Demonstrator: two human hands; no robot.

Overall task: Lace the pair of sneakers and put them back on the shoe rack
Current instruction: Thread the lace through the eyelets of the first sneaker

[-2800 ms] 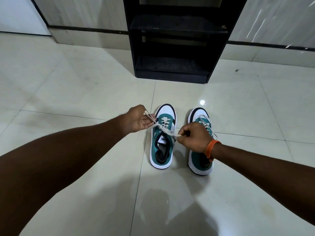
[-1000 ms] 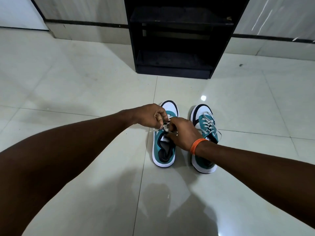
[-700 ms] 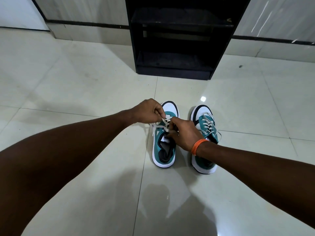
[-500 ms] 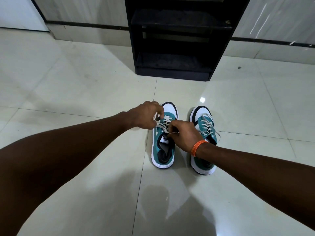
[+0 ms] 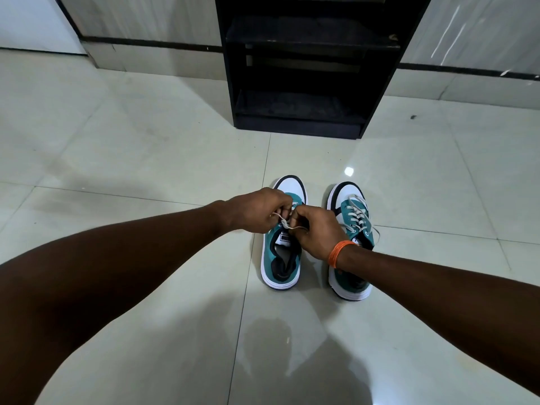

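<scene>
Two teal-and-white sneakers stand side by side on the tiled floor, toes pointing at the rack. Over the left sneaker (image 5: 280, 258) both hands meet above its tongue. My left hand (image 5: 257, 210) pinches one end of its white lace (image 5: 287, 226), and my right hand (image 5: 317, 230), with an orange band on the wrist, pinches the other end. The hands hide the eyelets of this shoe. The right sneaker (image 5: 352, 217) shows a white lace crossed through its eyelets, its ends loose; my right wrist covers its middle.
A black shoe rack (image 5: 304, 68) with open shelves stands against the wall straight ahead, about one floor tile beyond the toes. Pale glossy floor tiles (image 5: 131, 147) spread to both sides. A grey skirting runs along the wall.
The hands had pulled the lace ends wide apart; they have since come together over the left sneaker's tongue and now touch, fingers closed on the lace. The sneakers stayed in place.
</scene>
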